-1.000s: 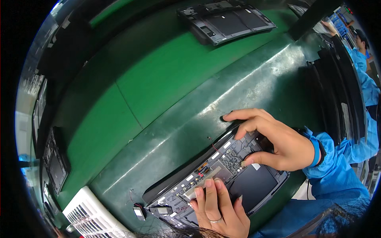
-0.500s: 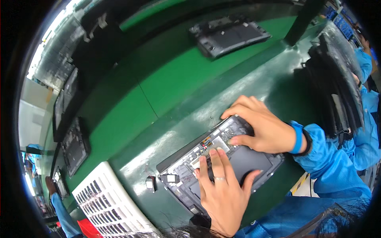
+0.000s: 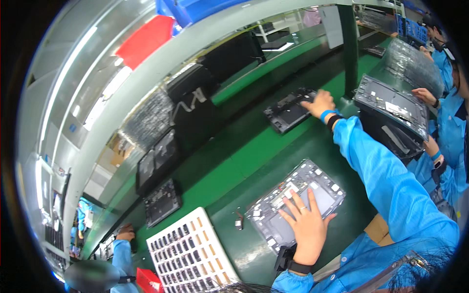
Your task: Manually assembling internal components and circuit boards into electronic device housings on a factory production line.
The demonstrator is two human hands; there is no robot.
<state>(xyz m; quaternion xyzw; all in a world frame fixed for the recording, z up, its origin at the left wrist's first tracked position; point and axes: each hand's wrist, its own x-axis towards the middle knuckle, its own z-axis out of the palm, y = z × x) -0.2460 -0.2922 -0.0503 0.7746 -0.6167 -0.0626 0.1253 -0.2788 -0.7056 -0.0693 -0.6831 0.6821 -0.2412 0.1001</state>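
Observation:
An opened laptop base (image 3: 279, 229), with its circuit board and dark battery area exposed, lies tilted on the green bench in front of me. My left hand (image 3: 309, 223) rests on it with fingers spread. My right arm reaches far forward; the right hand (image 3: 321, 103) grips the right end of a second opened laptop base (image 3: 288, 117) on the bright green strip, thumb on top. The other fingers are partly hidden. A small black part with a thin wire (image 3: 238, 222) lies left of the near base. A white tray (image 3: 207, 219) holds rows of small dark parts.
More opened bases (image 3: 162, 202) sit on the strip at left. A green post (image 3: 351, 53) rises beyond my right hand. Co-workers in blue sleeves work at right, by a stacked laptop base (image 3: 391, 105), and another at lower left. A red bin (image 3: 149, 281) stands beside the tray.
My right hand has left the near base and moved forward to the one on the strip. My left hand stays on the near base, fingers now more spread. The view has tilted up.

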